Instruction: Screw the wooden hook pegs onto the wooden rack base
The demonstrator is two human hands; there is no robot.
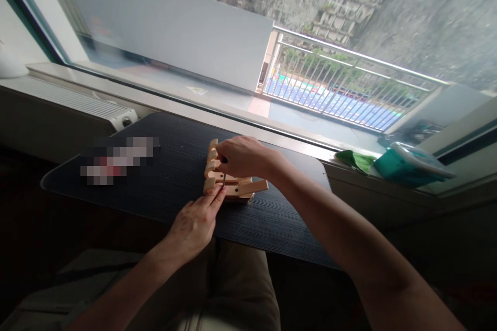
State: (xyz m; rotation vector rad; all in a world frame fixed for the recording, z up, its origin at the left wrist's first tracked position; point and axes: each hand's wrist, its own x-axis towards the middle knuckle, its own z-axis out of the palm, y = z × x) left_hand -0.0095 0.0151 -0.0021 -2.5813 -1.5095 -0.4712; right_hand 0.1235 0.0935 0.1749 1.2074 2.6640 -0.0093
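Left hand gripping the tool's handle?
No, the right hand grips the tool, while the left hand is at the wooden piece.

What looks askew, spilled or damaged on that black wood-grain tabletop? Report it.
One flat light-wood strip juts out at an angle from the light-wood block assembly, out of line with its other pieces, though possibly by design. No spill shows; a pixelated patch hides part of the black wood-grain tabletop.

I'm looking into an ordinary indoor room, home or school I can't tell: dark table (pixel 178 139) beside a wide window (pixel 248 36), white heater-like unit (pixel 73 101) left, teal bin (pixel 411 164) right, metal railing (pixel 341 83) and blue ground (pixel 295 88) far outside.
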